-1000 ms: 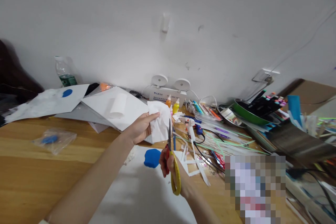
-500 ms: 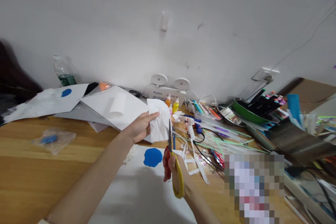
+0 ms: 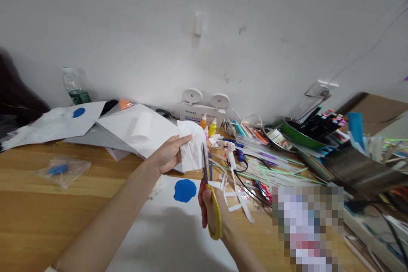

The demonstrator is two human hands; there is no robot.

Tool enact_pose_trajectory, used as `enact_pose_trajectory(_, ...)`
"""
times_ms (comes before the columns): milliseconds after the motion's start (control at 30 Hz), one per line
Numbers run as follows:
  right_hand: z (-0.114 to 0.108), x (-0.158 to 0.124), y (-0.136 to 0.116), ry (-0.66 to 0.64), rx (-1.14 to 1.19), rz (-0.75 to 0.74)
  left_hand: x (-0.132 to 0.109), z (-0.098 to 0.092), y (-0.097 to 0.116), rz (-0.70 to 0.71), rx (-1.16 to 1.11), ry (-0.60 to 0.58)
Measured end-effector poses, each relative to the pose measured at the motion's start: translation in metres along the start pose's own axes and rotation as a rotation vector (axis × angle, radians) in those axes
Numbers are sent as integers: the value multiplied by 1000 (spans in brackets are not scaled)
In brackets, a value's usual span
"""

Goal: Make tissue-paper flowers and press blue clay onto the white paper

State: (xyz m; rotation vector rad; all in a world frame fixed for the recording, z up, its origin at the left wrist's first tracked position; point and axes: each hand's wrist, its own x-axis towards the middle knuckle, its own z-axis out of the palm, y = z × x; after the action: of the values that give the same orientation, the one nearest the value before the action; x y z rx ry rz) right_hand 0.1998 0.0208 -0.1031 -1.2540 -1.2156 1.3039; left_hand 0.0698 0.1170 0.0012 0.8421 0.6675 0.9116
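Observation:
A crumpled piece of white paper (image 3: 193, 153) is pinched upright in my left hand (image 3: 168, 153), thumb across its front. My right hand (image 3: 208, 204) grips the scissors (image 3: 216, 216), which have yellow and red handles. Their blades (image 3: 204, 163) point up along the paper's right edge; whether they touch it I cannot tell. Below both hands lies a white sheet (image 3: 168, 229) with a flat blue clay patch (image 3: 185, 190) on it. Small white crumbs (image 3: 156, 188) sit at that sheet's left edge.
A glue gun (image 3: 230, 156), its cord and white paper strips (image 3: 244, 206) lie at right, near a green-rimmed pan (image 3: 296, 134) of pens. At left are a bagged blue lump (image 3: 58, 169), paper sheets (image 3: 149, 129) and a bottle (image 3: 75, 87). Paint bottles (image 3: 212, 127) stand behind the paper.
The scissor blades have tilted slightly left against the paper's right edge, and the red handle has swung a little lower. My left hand keeps its hold on the paper. The view has shifted slightly.

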Motion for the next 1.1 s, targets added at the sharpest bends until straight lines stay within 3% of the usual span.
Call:
enact_pose_trajectory(200,0,0,-3,3,-9,45,-1,2,3,4,0,-26)
enact_pose_trajectory(467,-5,4,1,-112,-94,-77,0,-1,0,-8,23,16)
enact_pose_trajectory(667,-11,2,-16,-271,-59,-87,-1,0,0,0,35,-1)
enact_pose_trajectory(833,-18,-1,-23,-302,-200,-149,-2,6,1,-26,60,7)
enact_pose_trajectory(933,-16,2,-18,-270,-165,-142,-2,8,-1,-45,70,17)
enact_pose_trajectory(1100,-8,8,-19,-54,27,-109,-3,9,-3,-15,59,-7)
